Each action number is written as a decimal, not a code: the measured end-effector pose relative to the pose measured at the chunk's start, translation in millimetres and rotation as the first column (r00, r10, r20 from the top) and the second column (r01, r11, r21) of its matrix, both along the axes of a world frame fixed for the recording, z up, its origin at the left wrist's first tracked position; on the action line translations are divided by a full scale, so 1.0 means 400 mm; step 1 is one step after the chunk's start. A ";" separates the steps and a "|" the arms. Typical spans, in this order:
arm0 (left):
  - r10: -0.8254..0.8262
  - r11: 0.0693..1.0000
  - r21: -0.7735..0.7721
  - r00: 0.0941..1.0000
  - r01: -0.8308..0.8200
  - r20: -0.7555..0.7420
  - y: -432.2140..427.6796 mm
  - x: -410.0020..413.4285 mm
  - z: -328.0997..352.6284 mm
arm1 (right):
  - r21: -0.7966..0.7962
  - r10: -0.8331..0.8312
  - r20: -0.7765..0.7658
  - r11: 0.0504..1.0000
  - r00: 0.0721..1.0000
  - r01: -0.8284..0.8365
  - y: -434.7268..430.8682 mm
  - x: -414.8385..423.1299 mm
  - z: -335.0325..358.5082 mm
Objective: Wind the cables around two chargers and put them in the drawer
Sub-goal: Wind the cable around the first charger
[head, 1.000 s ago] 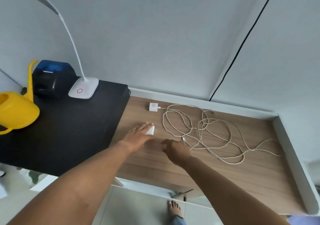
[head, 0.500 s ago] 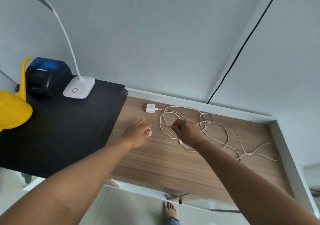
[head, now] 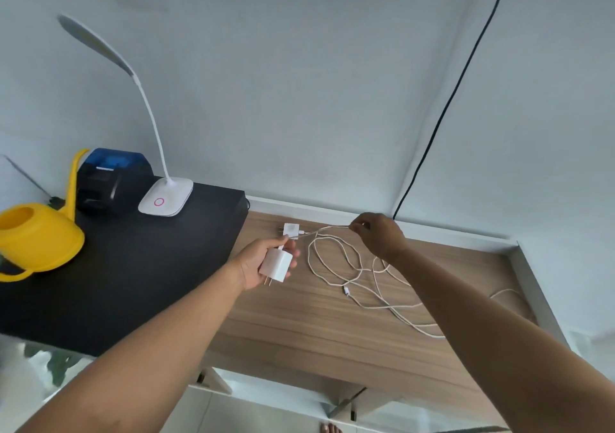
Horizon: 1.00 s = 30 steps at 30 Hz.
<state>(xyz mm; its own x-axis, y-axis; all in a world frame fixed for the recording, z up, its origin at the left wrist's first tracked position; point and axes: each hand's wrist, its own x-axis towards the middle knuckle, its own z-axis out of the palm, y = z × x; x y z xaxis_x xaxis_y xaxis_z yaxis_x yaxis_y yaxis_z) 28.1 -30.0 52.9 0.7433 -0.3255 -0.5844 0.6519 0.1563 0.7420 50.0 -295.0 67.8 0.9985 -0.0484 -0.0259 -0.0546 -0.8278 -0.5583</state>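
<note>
A white cube-shaped wall charger (head: 276,261) is held clear of the wooden desktop (head: 299,319), gripped in the left hand (head: 263,261) with its two metal prongs pointing toward 7 o'clock. Its white cable (head: 324,229) is stretched out toward 2 o'clock, where it is pinched between the fingertips of the right hand (head: 377,234), closed on it near the back edge. A second small white charger (head: 291,229) is seen lying flat at 12 o'clock from the first, close to the white rear rim (head: 432,229) of the desk. Loose loops of white cable (head: 346,266) are spread over the wood at 3 to 4 o'clock, a connector end (head: 346,290) lying among them; which loop belongs to which charger cannot be told. Bare wood is left open toward 6 o'clock, up to the front edge. At 9 o'clock the raised black surface (head: 116,282) is met, its edge just beside the left hand. On it are stood a white gooseneck desk lamp (head: 165,196), a black-and-blue device (head: 113,179) and a yellow plastic watering can (head: 36,236). A thin black wire (head: 442,113) is run up the wall at 1 o'clock.
</note>
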 end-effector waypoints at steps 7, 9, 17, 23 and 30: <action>0.186 0.982 -0.038 0.981 -0.184 0.052 0.069 0.014 0.044 | 0.079 -0.105 0.004 0.991 0.994 0.104 -0.054 -0.012 0.021; 0.279 0.955 -0.112 0.959 -0.273 0.039 0.094 0.024 0.055 | 0.096 -0.144 0.001 0.985 0.990 0.144 -0.071 -0.014 0.026; 0.333 0.932 -0.191 0.936 -0.308 0.112 0.113 0.058 0.109 | 0.096 -0.245 0.026 0.966 0.969 0.241 -0.046 -0.006 0.051; 0.143 0.986 0.040 0.944 -0.162 0.299 0.032 0.040 0.155 | -0.024 0.017 0.032 1.000 0.999 -0.017 0.059 0.001 0.082; 0.084 0.979 0.138 0.919 -0.148 0.384 -0.015 0.029 0.154 | 0.017 0.330 -0.107 0.944 0.938 -0.330 0.139 0.006 0.132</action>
